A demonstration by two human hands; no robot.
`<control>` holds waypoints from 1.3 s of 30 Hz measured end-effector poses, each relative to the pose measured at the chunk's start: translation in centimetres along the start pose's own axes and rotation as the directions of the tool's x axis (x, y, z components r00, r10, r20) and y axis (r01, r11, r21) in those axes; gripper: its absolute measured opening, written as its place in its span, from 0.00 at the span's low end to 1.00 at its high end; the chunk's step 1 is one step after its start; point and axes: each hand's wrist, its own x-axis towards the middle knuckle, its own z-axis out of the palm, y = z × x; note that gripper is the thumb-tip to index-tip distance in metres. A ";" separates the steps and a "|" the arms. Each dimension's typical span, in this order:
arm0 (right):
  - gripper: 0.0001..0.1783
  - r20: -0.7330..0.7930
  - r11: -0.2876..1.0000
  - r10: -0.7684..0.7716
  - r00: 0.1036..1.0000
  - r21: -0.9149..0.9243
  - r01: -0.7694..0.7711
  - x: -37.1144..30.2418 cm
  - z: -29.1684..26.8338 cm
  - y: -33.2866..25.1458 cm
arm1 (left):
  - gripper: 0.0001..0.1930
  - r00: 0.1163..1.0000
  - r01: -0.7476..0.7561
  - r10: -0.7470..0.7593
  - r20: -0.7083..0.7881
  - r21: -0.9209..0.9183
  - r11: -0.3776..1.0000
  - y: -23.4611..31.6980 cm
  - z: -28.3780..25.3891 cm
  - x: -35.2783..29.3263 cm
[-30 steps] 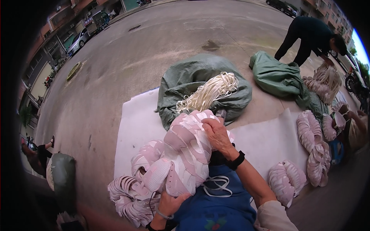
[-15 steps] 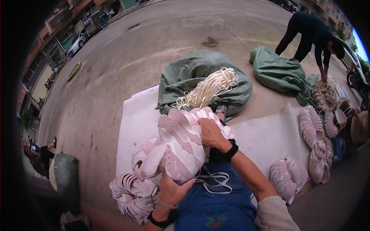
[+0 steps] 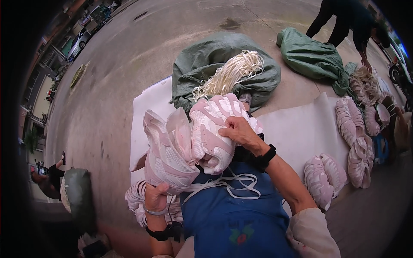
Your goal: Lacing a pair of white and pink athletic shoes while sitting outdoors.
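- Grey concrete fills the upper left of the frame, rough and stained; smooth white sheeting spreads across the middle.
- At the centre I have a pink-and-white stack of shoe uppers, nested so the curved edges fan out in scallops. Just left of it is a cupped upper, meshed and stitched; I cannot tell whether more layers sit inside.
- My left hand is curled round the upper's lower end, thumb showing, fingers mostly hidden.
- My right hand is nearly closed, bent fingers and thumb pinching the stack's side.
- Handling well, I judge, means a light right pinch, since soft mesh could crease, with firm left support from below and the layers lined up.
- Upper centre shows a crinkled green sack under glossy cream laces; lower right, ridged pink bundles; lower centre, a matte blue apron.
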 end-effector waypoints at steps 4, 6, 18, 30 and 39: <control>0.16 0.039 0.996 -0.018 0.999 0.091 0.014 -1.6 -0.6 0.9 | 0.46 0.992 0.094 -0.099 0.084 0.052 0.994 0.1 -0.7 0.2; 0.16 0.045 0.996 0.010 0.999 0.094 -0.014 -3.2 -0.6 1.2 | 0.45 0.974 0.048 -0.125 0.188 0.366 0.929 0.1 -0.8 -0.2; 0.13 -0.007 0.964 -0.036 0.999 0.264 0.036 -6.0 0.1 2.7 | 0.44 0.986 0.132 -0.131 0.100 -0.007 0.991 1.1 -4.2 2.4; 0.12 -0.004 0.904 0.024 1.000 0.428 -0.020 -5.9 1.2 3.8 | 0.48 0.915 0.143 -0.319 0.246 0.542 0.828 0.5 3.3 1.3; 0.11 -0.001 0.966 0.000 1.000 0.260 0.000 -6.5 -0.5 3.4 | 0.33 0.943 -0.161 -0.100 0.317 0.698 0.697 -3.7 8.6 -0.6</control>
